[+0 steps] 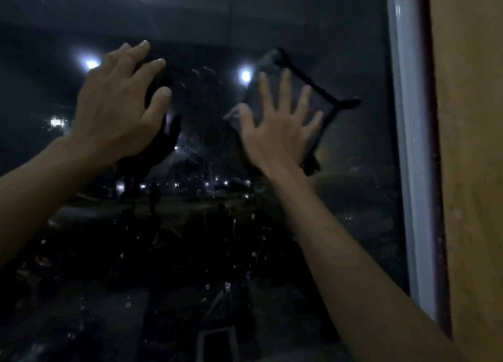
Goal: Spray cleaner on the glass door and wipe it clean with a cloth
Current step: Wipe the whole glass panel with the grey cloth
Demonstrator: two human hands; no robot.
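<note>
Cloth [272, 63] sits pinned flat under my right hand [277, 138], fingers spread, right of centre; spotted glass door [353, 198] lies below it, my left hand [117, 108] resting loosely open upper left.

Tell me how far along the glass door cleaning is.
Spraying looks done: droplets speckle the glass door. Wiping is in hand: the right hand presses the cloth flat on the upper pane, with the left hand further left. The droplet-covered lower pane is left.
</note>
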